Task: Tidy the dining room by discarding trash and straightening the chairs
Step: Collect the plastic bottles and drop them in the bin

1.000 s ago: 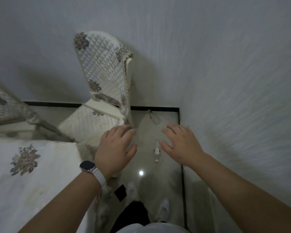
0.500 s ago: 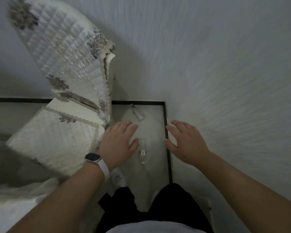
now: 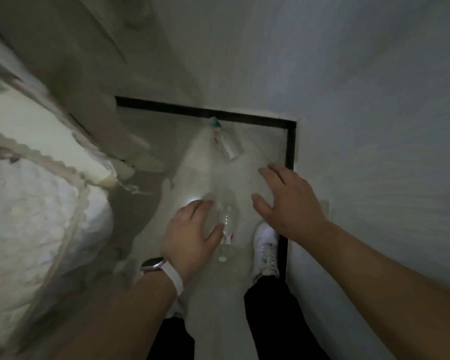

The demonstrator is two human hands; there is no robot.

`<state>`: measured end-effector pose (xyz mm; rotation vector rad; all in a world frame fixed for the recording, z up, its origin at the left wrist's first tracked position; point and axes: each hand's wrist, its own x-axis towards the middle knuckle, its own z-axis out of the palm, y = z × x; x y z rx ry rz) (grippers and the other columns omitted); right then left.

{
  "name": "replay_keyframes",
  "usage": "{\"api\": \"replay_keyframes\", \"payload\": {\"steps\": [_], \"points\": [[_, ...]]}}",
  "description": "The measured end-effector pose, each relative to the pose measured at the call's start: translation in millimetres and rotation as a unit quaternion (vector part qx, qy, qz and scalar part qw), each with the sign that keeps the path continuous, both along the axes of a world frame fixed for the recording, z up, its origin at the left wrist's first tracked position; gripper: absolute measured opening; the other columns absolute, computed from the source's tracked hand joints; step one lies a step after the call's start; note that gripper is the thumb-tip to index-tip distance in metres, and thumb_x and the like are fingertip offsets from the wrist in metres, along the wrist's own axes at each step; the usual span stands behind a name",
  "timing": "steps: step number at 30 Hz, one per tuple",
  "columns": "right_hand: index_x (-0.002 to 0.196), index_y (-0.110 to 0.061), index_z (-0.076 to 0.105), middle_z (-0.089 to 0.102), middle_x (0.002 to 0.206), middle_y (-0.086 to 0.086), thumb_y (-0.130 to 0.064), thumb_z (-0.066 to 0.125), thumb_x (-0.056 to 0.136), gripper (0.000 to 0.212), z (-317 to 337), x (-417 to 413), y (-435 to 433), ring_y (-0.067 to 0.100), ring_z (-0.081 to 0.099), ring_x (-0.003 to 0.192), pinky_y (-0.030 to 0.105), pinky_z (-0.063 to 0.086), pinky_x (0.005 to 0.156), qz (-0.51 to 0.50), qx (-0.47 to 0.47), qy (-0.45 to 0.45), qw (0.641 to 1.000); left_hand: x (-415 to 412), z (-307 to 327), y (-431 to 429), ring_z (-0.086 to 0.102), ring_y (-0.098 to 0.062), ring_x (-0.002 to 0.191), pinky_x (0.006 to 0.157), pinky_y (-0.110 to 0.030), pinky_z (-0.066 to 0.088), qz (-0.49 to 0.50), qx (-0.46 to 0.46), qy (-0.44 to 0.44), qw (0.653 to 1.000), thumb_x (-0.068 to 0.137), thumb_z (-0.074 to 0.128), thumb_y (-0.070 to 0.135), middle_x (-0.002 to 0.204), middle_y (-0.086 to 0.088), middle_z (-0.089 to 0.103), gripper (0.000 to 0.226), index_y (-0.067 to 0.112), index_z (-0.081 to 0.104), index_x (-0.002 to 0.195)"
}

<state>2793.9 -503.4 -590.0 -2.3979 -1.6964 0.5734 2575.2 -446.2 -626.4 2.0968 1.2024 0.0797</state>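
Pale floor (image 3: 208,162), bottle (image 3: 227,229) between spread fingers (image 3: 272,175)

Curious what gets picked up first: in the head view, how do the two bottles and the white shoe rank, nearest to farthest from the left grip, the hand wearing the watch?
From the left grip:
1. Clear plastic bottle, lying just right of its thumb.
2. White shoe, farther right.
3. Green-capped bottle, ahead in the far corner.

Between the left hand (image 3: 190,235) and right hand (image 3: 286,201) the floor (image 3: 200,162) lies open around the bottle (image 3: 226,229); the chair (image 3: 37,203) crowds the left, the wall (image 3: 374,152) the right.
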Motion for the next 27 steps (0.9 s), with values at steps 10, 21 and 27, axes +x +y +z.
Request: {"api": "replay_keyframes", "payload": {"steps": [10, 21, 27], "points": [[0.142, -0.011, 0.043, 0.049, 0.138, 0.013, -0.047, 0.057, 0.091, 0.064, -250, 47, 39, 0.031, 0.05, 0.117, 0.046, 0.045, 0.097, -0.041, 0.002, 0.056, 0.998, 36, -232, -37, 0.056, -0.027, 0.115, 0.094, -0.038, 0.048, 0.066, -0.085, 0.059, 0.992, 0.073, 0.049, 0.062, 0.127, -0.006, 0.059, 0.076, 0.016, 0.054, 0.133], [0.146, -0.015, 0.036, 0.042, 0.142, 0.008, -0.047, 0.064, 0.086, 0.074, -396, 65, 99, 0.028, 0.046, 0.125, 0.041, 0.043, 0.098, -0.076, 0.01, 0.074, 0.994, 75, -372, -35, 0.042, -0.025, 0.13, 0.097, -0.041, 0.043, 0.072, -0.183, 0.136, 0.971, 0.075, 0.066, 0.067, 0.145, -0.002, 0.039, 0.101, 0.023, 0.018, 0.152], [0.145, -0.019, 0.035, 0.041, 0.141, 0.005, -0.052, 0.067, 0.079, 0.081, -430, 74, 126, 0.025, 0.045, 0.124, 0.041, 0.045, 0.097, -0.077, 0.004, 0.077, 0.994, 93, -398, -16, 0.048, -0.023, 0.126, 0.091, -0.035, 0.045, -0.001, -0.206, 0.129, 0.97, 0.076, 0.066, 0.065, 0.146, -0.001, 0.036, 0.102, 0.028, 0.01, 0.153]]}}
